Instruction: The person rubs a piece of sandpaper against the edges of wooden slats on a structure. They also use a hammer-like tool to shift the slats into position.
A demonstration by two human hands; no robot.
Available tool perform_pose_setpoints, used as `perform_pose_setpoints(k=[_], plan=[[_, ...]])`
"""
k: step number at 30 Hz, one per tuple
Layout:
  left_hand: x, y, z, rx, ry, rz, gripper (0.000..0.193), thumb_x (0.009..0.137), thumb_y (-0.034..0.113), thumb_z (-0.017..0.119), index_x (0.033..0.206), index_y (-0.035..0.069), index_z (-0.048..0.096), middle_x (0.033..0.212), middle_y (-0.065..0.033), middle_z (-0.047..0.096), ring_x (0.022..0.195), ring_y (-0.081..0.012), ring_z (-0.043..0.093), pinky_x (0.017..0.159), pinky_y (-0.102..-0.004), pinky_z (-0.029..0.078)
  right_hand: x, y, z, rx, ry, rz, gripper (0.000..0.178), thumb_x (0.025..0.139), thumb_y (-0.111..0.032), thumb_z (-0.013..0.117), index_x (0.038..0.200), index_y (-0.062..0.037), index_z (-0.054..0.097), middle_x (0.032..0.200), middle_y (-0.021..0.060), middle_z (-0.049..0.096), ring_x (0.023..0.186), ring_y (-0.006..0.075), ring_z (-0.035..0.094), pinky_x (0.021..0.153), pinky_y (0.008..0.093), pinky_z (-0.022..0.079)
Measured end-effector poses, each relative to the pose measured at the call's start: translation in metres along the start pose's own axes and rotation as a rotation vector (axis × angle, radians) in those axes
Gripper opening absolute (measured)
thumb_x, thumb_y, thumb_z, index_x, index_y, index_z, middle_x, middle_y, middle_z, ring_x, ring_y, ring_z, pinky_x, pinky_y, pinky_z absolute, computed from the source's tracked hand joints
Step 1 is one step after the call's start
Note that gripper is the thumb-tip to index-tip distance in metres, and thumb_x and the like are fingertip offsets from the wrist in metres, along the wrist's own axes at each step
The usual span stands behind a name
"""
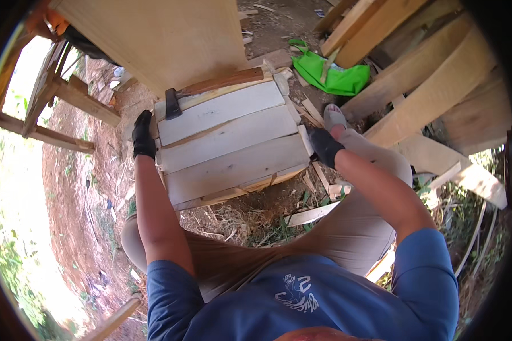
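Note:
Between my knees stands a low box of pale wooden planks (227, 135), its boards running side to side with narrow gaps. At its left edge, my left hand (144, 135) in a black glove lies along the side, fingers pointing away from me. My right hand (325, 148), also in a dark glove, grips the opposite edge, its fingertips partly hidden. Together the two hands hold the box by its ends. Across the far boards lies a hatchet-like tool (173, 104) with a dark metal head at the left and a brown wooden handle (222, 82).
A large plywood panel (159, 40) rises just beyond the box. A bright green bag (331, 74) lies at the far right, near leaning timber planks (421, 85). Wood scraps (313, 213) and shavings litter the dirt ground. A wooden frame (68, 96) stands at the left.

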State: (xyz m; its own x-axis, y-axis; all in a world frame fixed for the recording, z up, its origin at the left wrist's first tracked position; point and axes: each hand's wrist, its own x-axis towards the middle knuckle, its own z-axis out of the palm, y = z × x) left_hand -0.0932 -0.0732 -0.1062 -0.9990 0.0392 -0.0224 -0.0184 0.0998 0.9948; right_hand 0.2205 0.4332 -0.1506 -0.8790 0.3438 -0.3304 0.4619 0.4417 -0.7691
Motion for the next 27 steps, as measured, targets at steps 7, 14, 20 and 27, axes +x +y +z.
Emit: perform_pose_setpoints(k=[7,14,20,27], plan=[[0.0,0.009,-0.016,0.258,0.054,0.133,0.05,0.105,0.035,0.06,0.139,-0.001,0.065,0.142,-0.0134,0.065,0.132,-0.0261,0.059,0.117,-0.0382,0.042,-0.06,-0.112,-0.02,-0.28,-0.237,0.211,0.054,0.111,-0.042,0.036,0.113,-0.0032,0.072,0.087,0.0171,0.075,0.073,0.028,0.075,0.067,0.0448,0.06],[-0.01,0.08,-0.009,0.749,0.238,0.279,0.047,0.1,0.038,0.064,0.123,-0.003,0.069,0.123,-0.023,0.072,0.116,-0.0375,0.067,0.101,-0.0474,0.049,-0.081,-0.111,0.007,-0.656,0.276,-0.364,0.043,0.107,-0.039,0.044,0.107,-0.0097,0.075,0.093,0.0161,0.078,0.079,0.036,0.075,0.081,0.048,0.059],[-0.129,0.199,0.057,0.767,-0.283,0.427,0.051,0.099,0.038,0.073,0.139,0.006,0.067,0.137,-0.0159,0.07,0.129,-0.0305,0.066,0.111,-0.0404,0.049,-0.123,-0.114,0.018,-0.775,0.493,-0.353,0.036,0.102,-0.036,0.057,0.086,-0.0088,0.076,0.084,0.0156,0.076,0.084,0.0366,0.074,0.077,0.0522,0.057],[-0.175,0.145,0.065,1.093,-0.285,0.613,0.035,0.1,0.035,0.065,0.122,0.009,0.073,0.119,-0.0171,0.076,0.113,-0.0366,0.071,0.1,-0.0498,0.054,-0.122,-0.128,0.034,-0.903,0.506,-0.491,0.034,0.1,-0.032,0.059,0.079,-0.0098,0.073,0.075,0.0164,0.072,0.073,0.0367,0.073,0.067,0.0508,0.056]])
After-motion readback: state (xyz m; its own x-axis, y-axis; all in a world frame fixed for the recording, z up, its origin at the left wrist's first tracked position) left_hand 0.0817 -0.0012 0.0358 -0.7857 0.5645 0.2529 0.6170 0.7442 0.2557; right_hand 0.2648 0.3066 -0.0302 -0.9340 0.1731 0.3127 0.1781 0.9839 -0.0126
